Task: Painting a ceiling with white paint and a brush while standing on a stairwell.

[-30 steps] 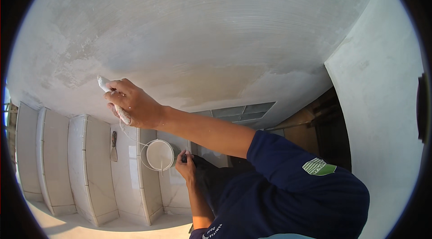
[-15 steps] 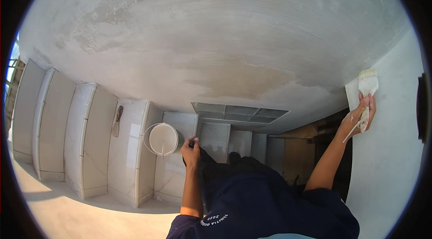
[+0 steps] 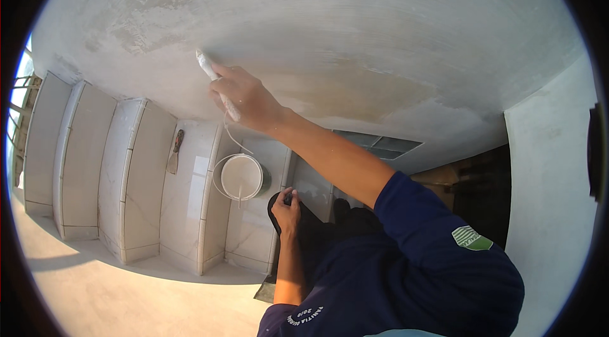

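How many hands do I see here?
2: the right hand, raised before the wall, holding a white brush; the left hand, lower in view, gripping a small dark thing.

**Dark-handled flat metal scraper [image 3: 175,153] on glossy white tiled stairs [image 3: 149,178]**

The scraper lies flat on one tread, near a pale patch of reflected light. Faint grey veins mark some tiles. Below the stairs in view spreads a smooth beige surface [image 3: 146,302], partly sunlit, partly shaded. Right of centre sits a grey rectangular paned panel [image 3: 380,145], partly hidden; beyond it, a flat brown panel [image 3: 439,176] borders deep shadow.
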Demonstrator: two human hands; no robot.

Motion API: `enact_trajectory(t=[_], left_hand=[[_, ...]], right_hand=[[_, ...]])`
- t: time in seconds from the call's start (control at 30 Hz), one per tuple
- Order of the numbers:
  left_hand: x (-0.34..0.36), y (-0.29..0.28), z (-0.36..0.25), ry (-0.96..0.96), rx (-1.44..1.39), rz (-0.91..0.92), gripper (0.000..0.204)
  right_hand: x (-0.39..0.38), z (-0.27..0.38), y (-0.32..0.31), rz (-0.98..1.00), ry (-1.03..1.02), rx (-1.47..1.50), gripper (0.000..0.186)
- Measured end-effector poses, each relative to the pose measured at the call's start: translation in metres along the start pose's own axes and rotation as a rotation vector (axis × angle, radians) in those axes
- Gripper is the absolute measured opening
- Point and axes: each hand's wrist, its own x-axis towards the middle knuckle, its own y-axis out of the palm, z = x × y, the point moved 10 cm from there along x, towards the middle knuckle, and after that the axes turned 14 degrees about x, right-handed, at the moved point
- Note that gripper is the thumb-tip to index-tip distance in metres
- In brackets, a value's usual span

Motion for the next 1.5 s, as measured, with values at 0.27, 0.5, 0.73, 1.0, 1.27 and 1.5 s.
enact_trajectory(t=[0.27,0.5,0.73,1.0,1.27,1.5], left_hand=[[0.030,-0.013,-0.005,0.023,-0.030,-0.001,0.026],[0.035,-0.024,0.024,0.009,-0.078,-0.054,0.025],[0.007,0.019,-0.009,0.022,-0.025,0.041,0.027],[0.024,0.040,-0.027,0.056,0.000,0.037,0.026],[0.042,0.060,-0.009,0.050,0.006,0.114,0.027],[0.038,0.100,0.000,0.059,0.025,0.139,0.029]], right_hand=[[-0.168,0.126,-0.322,-0.365,0.177,-0.858,0.009],[-0.173,0.160,-0.354,-0.603,0.297,-1.064,0.023],[-0.090,0.026,-0.098,-0.109,0.189,-0.479,0.032],[-0.083,-0.003,-0.138,0.087,0.103,-0.145,0.024],[-0.183,0.161,-0.395,-0.523,0.195,-1.134,0.014],[-0.096,0.078,-0.271,-0.367,0.103,-0.994,0.019]])
